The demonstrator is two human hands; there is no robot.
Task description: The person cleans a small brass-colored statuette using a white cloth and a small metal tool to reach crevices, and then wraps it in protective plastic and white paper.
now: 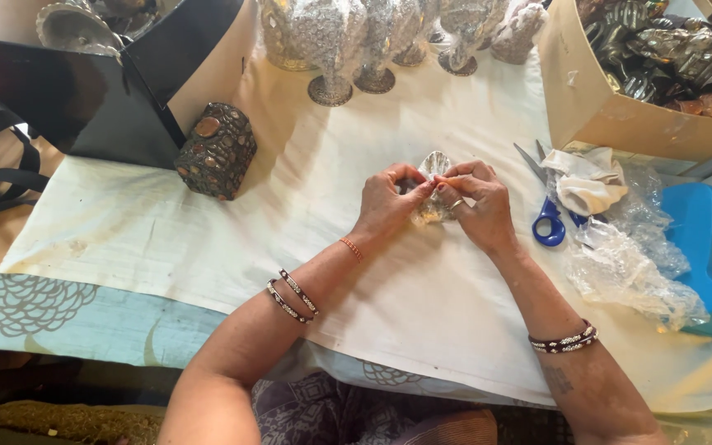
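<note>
The near edge of the table point(67, 330) runs across the bottom of the view, where a blue patterned cloth shows under the white cloth point(232, 239). Both forearms cross this edge, each wrist with beaded bangles. Between the near edge and the hands the white cloth lies bare, and there is open cloth to the left of the hands as well.

At mid-table the left hand point(387, 204) and right hand point(481, 206) meet, fingertips pinched narrow, on a small silvery ornament point(435, 188) wrapped in clear film. Both hold it just above the cloth; its top pokes up between the thumbs. The fingers are curled close, not spread.

Room on the right is tight: blue-handled scissors point(547, 216) lie just beside the right hand, then a crumpled white wrap point(588, 183), bubble wrap point(628, 268) and a blue tape dispenser point(706, 247) at the right edge.

To the left and further off, a dark mosaic box point(217, 150) sits tilted on the cloth, touching or just beside a black box point(84, 91) at the far left corner.

At the far edge stands a row of silver goblets point(331, 49), well apart from the hands. At far right a cardboard box point(611, 99) holds dark metal pieces.
</note>
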